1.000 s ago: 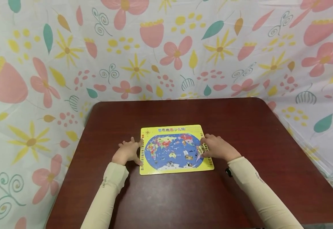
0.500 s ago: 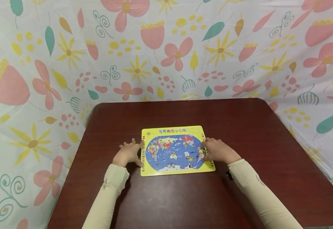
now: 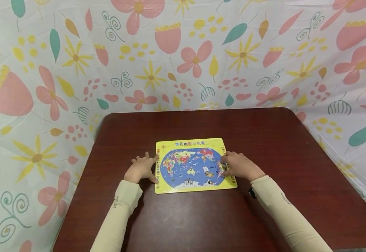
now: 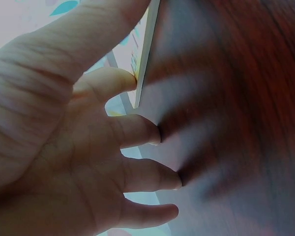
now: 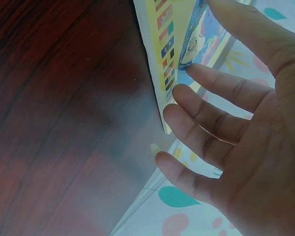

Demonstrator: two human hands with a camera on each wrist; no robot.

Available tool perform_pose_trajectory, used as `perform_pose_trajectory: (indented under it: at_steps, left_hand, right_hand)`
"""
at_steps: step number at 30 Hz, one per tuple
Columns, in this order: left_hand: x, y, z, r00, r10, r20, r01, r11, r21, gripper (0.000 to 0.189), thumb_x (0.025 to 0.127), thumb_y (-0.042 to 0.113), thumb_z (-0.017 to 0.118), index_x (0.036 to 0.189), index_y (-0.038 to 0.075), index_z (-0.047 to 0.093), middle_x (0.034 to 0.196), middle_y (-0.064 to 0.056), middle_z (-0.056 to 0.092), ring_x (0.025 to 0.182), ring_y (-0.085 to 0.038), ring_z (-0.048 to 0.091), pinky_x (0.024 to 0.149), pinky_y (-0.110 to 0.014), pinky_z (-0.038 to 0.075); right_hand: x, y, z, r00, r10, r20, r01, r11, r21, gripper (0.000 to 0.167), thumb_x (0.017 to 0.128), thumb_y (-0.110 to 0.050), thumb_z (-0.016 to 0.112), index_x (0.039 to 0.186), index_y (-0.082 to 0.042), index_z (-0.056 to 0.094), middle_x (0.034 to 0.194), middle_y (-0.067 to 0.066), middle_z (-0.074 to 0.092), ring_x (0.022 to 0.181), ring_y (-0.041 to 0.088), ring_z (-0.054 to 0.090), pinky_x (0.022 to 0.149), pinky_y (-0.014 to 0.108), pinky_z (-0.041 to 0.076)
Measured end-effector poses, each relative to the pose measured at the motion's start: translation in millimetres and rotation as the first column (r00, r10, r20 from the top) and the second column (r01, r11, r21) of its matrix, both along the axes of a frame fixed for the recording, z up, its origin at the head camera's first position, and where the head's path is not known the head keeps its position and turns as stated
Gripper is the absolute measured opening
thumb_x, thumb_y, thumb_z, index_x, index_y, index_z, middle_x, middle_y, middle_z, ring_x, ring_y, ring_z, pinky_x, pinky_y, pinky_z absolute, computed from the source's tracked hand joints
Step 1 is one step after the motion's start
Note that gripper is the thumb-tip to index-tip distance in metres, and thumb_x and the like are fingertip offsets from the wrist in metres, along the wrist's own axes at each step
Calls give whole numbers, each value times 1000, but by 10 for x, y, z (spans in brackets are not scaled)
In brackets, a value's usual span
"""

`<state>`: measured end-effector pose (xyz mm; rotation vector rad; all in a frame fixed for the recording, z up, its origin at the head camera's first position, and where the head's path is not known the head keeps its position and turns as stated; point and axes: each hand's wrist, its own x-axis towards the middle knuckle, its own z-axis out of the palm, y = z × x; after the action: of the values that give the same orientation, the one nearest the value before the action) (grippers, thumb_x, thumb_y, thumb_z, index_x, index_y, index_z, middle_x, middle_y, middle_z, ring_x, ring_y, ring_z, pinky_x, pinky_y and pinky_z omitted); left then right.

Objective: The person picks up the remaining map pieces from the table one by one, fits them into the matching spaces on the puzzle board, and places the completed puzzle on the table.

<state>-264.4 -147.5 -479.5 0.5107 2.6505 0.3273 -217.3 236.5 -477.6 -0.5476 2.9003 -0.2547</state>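
Observation:
A yellow-bordered world map puzzle board [image 3: 189,190], with a blue oval map and a Chinese title, lies flat on the table. At its left edge my left hand [image 3: 140,168] rests, fingers spread; in the left wrist view the index finger [image 4: 120,81] touches the edge of the board, and other fingertips touch the tabletop. My right hand [image 3: 241,165] lies over the board's right side. In the right wrist view its fingers [image 5: 231,91] are extended, with thumb and index fingertip touching the map near a dark-outlined part [image 5: 194,46]. Part of the right border is hidden under this hand.
The dark red-brown wooden table [image 3: 183,224] extends around the board on every side. A white cloth with pink, yellow and green flower prints [image 3: 183,52] hangs along the table's back and sides. A dark wrist strap [image 3: 252,192] shows at the right sleeve.
Both hands keep their places on the board. The whole view shifts very slightly between the first frame and now; nothing is taken up or let go.

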Motion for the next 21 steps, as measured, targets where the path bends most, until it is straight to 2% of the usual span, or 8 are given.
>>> perform_pose_trajectory:
  at_steps: [8, 16, 21]
  left_hand:
    - [23, 6, 57, 1000, 8, 10, -8, 1000, 3, 112, 73, 36, 93, 161, 11, 29, 159, -37, 16, 135, -71, 20, 105, -79, 19]
    - [34, -5, 80, 1000, 3, 22, -3, 1000, 3, 112, 73, 37, 92, 162, 12, 27, 160, -36, 14, 135, -71, 18, 105, -79, 18]
    - [11, -8, 61, 1000, 6, 20, -6, 1000, 2, 112, 73, 37, 92, 162, 12, 27, 160, -36, 14, 136, -71, 18, 106, -79, 18]
  right_hand:
    - [18, 1, -10, 1000, -9, -6, 9, 1000, -20, 38, 78, -27, 89, 110, -12, 76, 101, 6, 63, 87, 23, 56, 81, 52, 47]
    - [46, 19, 22, 1000, 5, -12, -6, 1000, -27, 39, 79, -24, 87, 113, -8, 77, 101, 7, 63, 81, 20, 53, 72, 41, 49]
    - [52, 36, 22, 999, 14, -33, -15, 999, -29, 37, 80, -23, 87, 112, -8, 77, 106, 9, 65, 83, 22, 55, 75, 43, 50]
